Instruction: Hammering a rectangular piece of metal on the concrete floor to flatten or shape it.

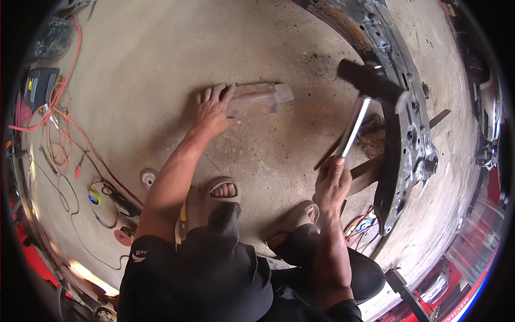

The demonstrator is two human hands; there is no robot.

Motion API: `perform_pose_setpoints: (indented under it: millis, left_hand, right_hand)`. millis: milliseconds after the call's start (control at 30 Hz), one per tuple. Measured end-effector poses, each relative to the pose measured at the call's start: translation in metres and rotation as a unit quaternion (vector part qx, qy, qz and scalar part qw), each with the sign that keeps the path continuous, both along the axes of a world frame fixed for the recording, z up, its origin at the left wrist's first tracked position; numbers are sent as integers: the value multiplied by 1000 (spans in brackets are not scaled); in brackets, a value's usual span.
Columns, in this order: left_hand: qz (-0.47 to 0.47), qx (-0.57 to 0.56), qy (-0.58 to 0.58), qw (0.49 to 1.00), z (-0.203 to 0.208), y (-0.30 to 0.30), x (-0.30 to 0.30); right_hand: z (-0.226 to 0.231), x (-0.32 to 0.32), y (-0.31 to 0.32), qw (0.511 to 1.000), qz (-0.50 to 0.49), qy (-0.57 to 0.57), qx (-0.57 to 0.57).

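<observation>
My right hand [332, 185] is closed round the shiny metal handle of a hammer [356, 126]. Its dark, heavy head is raised to the right and overlaps the view of a black metal vehicle frame part [407, 129]. On the concrete floor ahead lies a flat, rusty brown metal piece [255, 102], blurred and with a paler tab at its right end. My left hand [213, 111] grips the left end of this piece, fingers over its top edge and thumb along the near side.
Red hoses [67, 64] and cables lie along the left, near a dark box [41, 88]. A cutting disc [148, 177] and a grinder [126, 205] rest by my left arm. Wooden pieces [367, 174] sit under the frame part. Red equipment [483, 214] stands at the far right.
</observation>
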State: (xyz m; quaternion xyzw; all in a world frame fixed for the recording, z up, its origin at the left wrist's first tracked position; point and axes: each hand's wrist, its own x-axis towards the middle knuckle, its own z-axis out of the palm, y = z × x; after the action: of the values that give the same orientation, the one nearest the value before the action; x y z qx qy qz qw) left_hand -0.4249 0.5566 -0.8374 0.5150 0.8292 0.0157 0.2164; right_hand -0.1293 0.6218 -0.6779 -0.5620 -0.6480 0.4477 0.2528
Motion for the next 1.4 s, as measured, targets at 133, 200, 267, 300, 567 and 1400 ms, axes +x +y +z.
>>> perform_pose_setpoints:
  millis: [133,200,267,300,567,1400]
  left_hand:
    - [-30,6,-13,999,12,13,6]
    - [-30,7,-20,999,15,10,7]
    - [-13,16,-16,1000,14,5,10]
    - [-10,12,-16,1000,14,3,9]
    - [9,84,-2,996,6,25,1]
    - [-52,24,-72,996,2,13,-11]
  right_hand:
    - [57,-33,20,989,-39,118,85]
    - [66,-46,22,985,-51,84,140]
    - [56,-52,19,982,-54,111,143]
    - [38,-58,18,980,-49,93,170]
    - [-91,-32,-10,961,53,-267,-46]
    - [29,-50,-3,997,-77,27,0]
